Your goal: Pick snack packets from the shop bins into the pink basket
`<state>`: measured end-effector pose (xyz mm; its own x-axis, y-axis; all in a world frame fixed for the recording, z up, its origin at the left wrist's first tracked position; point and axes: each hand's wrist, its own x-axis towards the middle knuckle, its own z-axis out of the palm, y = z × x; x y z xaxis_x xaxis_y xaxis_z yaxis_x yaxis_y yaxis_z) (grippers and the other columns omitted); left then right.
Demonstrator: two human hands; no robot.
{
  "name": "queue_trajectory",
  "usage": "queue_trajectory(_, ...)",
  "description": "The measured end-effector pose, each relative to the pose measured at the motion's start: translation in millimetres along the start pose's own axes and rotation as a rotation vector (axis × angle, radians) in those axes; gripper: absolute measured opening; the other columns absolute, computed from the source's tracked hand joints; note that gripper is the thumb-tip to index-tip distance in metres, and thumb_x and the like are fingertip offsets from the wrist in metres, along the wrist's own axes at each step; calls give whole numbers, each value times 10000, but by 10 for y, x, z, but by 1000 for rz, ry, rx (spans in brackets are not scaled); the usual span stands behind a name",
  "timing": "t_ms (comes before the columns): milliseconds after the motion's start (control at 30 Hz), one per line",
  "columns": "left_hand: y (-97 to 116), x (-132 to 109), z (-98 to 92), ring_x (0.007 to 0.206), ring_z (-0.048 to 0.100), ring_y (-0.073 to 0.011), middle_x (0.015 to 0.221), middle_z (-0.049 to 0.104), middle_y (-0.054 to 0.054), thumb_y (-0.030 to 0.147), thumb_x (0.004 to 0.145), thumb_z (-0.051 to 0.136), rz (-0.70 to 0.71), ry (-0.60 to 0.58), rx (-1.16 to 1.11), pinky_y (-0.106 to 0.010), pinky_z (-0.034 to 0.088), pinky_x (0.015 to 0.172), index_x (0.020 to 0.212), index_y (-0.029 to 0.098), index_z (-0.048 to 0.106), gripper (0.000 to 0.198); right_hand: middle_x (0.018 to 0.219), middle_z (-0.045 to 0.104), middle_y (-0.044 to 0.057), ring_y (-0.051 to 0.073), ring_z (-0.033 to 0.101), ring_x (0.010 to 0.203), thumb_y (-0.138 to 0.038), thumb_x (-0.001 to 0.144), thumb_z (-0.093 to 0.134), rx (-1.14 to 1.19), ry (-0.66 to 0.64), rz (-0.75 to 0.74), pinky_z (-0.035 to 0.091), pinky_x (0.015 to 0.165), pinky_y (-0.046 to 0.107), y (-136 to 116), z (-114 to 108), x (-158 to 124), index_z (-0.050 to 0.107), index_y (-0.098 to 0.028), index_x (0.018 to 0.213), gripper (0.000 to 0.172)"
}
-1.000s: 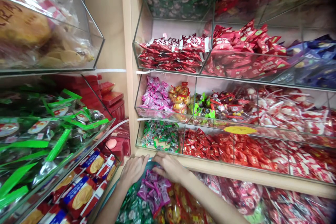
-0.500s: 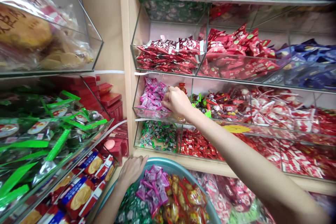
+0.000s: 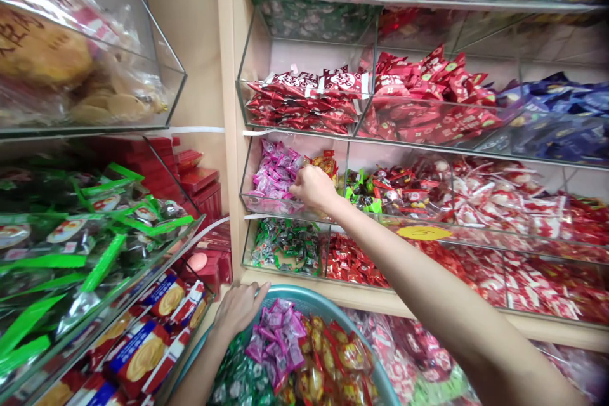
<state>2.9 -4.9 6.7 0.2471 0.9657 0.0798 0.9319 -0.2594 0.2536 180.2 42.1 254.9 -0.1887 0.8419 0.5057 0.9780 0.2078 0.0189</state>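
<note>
My right hand [image 3: 314,189] reaches into a clear bin on the shelf, its fingers curled in at the edge of a heap of purple-wrapped candies [image 3: 275,168]. Whatever lies inside those fingers is hidden. Brown-gold candies in red wrappers [image 3: 327,162] show just behind the hand. Below, my left hand [image 3: 240,307] grips the rim of a teal basin [image 3: 340,316]. Inside the basin are purple candies [image 3: 278,339], green-wrapped candies [image 3: 238,368] and golden candies in clear and red wrappers [image 3: 328,361].
Clear dividers and front panels edge the shelf bins [image 3: 304,120], filled with red, blue, green and white-red sweets. A wooden upright [image 3: 228,108] stands left of them. Green-edged packets [image 3: 95,222] and boxed biscuits [image 3: 143,349] fill the left racks. Bagged sweets [image 3: 419,355] lie beneath the shelf.
My right hand has shifted slightly down and left in the bin, uncovering more of the brown-gold candies behind it. My left hand stays on the basin rim.
</note>
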Motion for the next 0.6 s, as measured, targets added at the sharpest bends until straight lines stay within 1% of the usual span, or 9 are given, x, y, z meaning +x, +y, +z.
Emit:
queue_trajectory(67, -2, 3, 8, 994, 634, -285, 906, 723, -143, 601, 887, 52, -3, 5, 1, -365, 441, 797, 911, 185, 674, 749, 946, 688, 136, 238, 627, 926, -266, 771, 546, 38, 9, 82, 459, 724, 291, 8, -8, 41, 688, -138, 906, 234)
queue_trajectory(133, -4, 8, 16, 981, 639, -285, 904, 724, -143, 602, 886, 51, -5, 8, 5, -362, 442, 789, 915, 186, 676, 752, 915, 693, 138, 240, 637, 906, -262, 758, 546, 80, 30, 135, 455, 707, 288, 24, -27, 84, 691, -140, 875, 223)
queue_trajectory(233, -5, 15, 17, 965, 646, -282, 908, 724, -146, 602, 886, 56, -13, 1, 11, -360, 443, 782, 923, 185, 679, 751, 860, 688, 134, 241, 638, 848, -263, 746, 542, 163, 77, 170, 442, 681, 297, 62, -71, 141, 679, -149, 764, 179)
queue_trajectory(300, -1, 15, 8, 966, 645, -282, 922, 723, -151, 604, 886, 58, -14, -11, 11, -362, 441, 785, 929, 183, 681, 752, 820, 670, 120, 224, 624, 803, -247, 743, 532, 235, 133, 165, 430, 676, 299, 87, -119, 152, 651, -150, 695, 161)
queue_trajectory(400, 8, 11, -10, 972, 641, -283, 939, 720, -161, 599, 888, 51, -2, -21, 25, -366, 440, 790, 938, 176, 678, 758, 789, 619, 75, 180, 580, 762, -203, 748, 511, 349, 274, 88, 411, 698, 298, 89, -238, 57, 590, -154, 635, 147)
queue_trajectory(467, 14, 10, -14, 980, 636, -285, 941, 718, -162, 594, 890, 49, 7, -18, 41, -367, 439, 789, 941, 173, 675, 756, 786, 579, 47, 153, 547, 759, -179, 760, 505, 426, 359, -19, 401, 718, 293, 52, -337, -121, 549, -160, 625, 144)
queue_trajectory(500, 15, 12, -12, 984, 634, -287, 939, 718, -161, 591, 892, 50, 11, -16, 48, -366, 439, 787, 939, 173, 674, 753, 784, 562, 36, 143, 532, 759, -176, 769, 507, 467, 380, -85, 397, 724, 288, 21, -379, -246, 534, -164, 628, 145)
queue_trajectory(533, 15, 13, -8, 985, 632, -288, 938, 717, -160, 587, 893, 50, 13, -17, 53, -366, 439, 784, 938, 173, 674, 750, 786, 548, 28, 137, 519, 763, -178, 781, 511, 509, 382, -154, 393, 726, 283, -13, -405, -393, 524, -168, 636, 146)
queue_trajectory(600, 13, 17, 4, 990, 629, -292, 938, 716, -159, 583, 894, 49, 15, -22, 58, -366, 438, 781, 937, 171, 674, 749, 792, 539, 20, 130, 508, 771, -186, 806, 519, 602, 321, -272, 392, 728, 274, -81, -377, -729, 519, -174, 664, 142)
